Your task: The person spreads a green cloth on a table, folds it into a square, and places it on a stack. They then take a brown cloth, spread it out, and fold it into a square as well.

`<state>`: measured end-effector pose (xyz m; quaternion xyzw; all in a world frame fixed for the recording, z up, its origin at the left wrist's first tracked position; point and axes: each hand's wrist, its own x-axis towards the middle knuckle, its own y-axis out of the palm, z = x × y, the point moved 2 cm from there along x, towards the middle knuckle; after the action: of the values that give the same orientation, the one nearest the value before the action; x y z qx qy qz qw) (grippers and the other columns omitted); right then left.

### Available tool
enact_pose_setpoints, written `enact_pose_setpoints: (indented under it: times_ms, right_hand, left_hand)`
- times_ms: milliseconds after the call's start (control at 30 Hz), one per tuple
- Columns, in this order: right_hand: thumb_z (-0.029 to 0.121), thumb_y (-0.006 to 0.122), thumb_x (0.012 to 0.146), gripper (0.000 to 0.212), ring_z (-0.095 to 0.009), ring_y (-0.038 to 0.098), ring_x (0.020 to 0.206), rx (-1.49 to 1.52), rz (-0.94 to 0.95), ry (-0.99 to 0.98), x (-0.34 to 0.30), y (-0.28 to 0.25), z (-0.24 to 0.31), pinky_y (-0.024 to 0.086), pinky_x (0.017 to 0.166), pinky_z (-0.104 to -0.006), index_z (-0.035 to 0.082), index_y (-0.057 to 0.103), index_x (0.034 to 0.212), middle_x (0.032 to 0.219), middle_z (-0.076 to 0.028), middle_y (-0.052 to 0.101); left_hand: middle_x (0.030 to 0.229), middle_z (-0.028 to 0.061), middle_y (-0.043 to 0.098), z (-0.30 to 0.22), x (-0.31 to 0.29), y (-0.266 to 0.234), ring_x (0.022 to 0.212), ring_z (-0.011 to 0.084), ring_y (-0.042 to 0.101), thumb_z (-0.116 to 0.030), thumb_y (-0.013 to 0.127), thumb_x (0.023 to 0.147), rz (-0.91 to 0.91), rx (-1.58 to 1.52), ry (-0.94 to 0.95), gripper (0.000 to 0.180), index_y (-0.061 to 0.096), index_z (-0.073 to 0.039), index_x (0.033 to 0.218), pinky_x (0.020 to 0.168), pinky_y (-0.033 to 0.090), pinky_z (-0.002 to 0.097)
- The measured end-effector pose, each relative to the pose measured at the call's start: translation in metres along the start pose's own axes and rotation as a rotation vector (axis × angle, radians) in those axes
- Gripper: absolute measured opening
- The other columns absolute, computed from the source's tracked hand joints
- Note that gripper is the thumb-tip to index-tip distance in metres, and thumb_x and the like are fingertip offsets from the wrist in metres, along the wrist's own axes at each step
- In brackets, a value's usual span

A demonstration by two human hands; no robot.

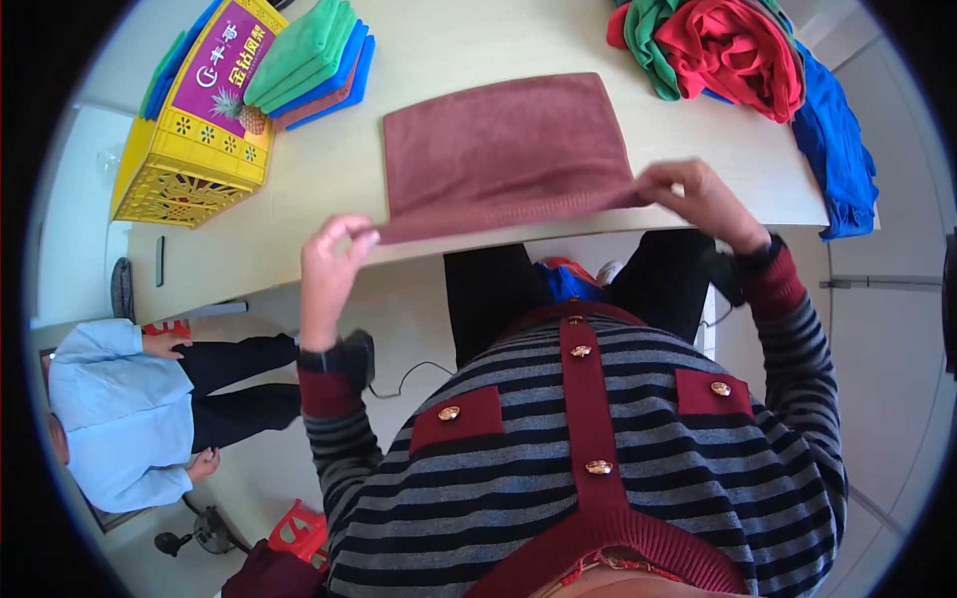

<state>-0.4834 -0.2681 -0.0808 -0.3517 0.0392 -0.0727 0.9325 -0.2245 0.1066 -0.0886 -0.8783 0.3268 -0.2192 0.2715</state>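
A brown-red towel lies spread on the pale table, its near edge lifted at the table's front. My left hand pinches the near left corner between thumb and fingers. At the other end, my right hand grips the near right corner the same way. Between them the near edge is pulled fairly straight, showing a ribbed band. The far part of the towel rests flat on the tabletop.
A yellow plastic crate stands at the table's left, beside a stack of folded green, blue and brown towels. Crumpled red and green cloths lie far right, with a blue cloth draping over the edge. A person in light blue sits at left.
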Motion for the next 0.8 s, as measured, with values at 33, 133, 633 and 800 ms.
enact_pose_setpoints:
  times_ms: [33,133,633,800]
  right_hand:
    - [0.01,0.063,0.096,0.014,-0.016,0.066,0.079,0.065,0.003,0.021,0.015,-0.009,-0.006,0.053,0.075,-0.0296,-0.002,0.068,0.1,0.082,-0.006,0.068]
    - [0.016,0.062,0.097,0.019,-0.01,0.06,0.074,0.024,-0.071,0.039,0.076,-0.023,-0.026,0.051,0.07,-0.0298,-0.002,0.066,0.096,0.077,-0.003,0.063]
    - [0.037,0.07,0.09,0.044,-0.017,0.066,0.077,0.248,-0.36,0.431,0.146,0.007,-0.097,0.054,0.068,-0.0314,-0.001,0.069,0.113,0.086,-0.009,0.071]
    - [0.036,0.07,0.091,0.043,-0.018,0.065,0.073,0.252,-0.411,0.434,0.118,0.022,-0.098,0.052,0.067,-0.0322,-0.002,0.069,0.11,0.083,-0.008,0.07]
  left_hand:
    - [0.086,0.0024,0.068,0.004,0.015,0.0,0.086,0.0116,0.063,-0.007,0.073,0.087,-0.04,-0.056,-0.134,0.011,0.069,0.001,0.093,0.084,0.05,0.0275]
    - [0.081,-0.001,0.066,0.036,0.078,0.01,0.079,0.0061,0.058,-0.012,0.072,0.09,-0.099,-0.138,-0.079,0.014,0.069,0.002,0.094,0.072,0.048,0.0234]
    - [0.074,0.0127,0.069,0.134,0.156,0.068,0.069,0.0233,0.066,-0.03,0.074,0.085,-0.218,0.097,-0.106,0.03,0.07,0.0,0.09,0.066,0.05,0.0361]
    - [0.074,0.0153,0.068,0.127,0.136,0.066,0.069,0.0291,0.066,-0.034,0.07,0.089,-0.157,0.042,-0.228,0.034,0.066,-0.001,0.083,0.066,0.049,0.0403]
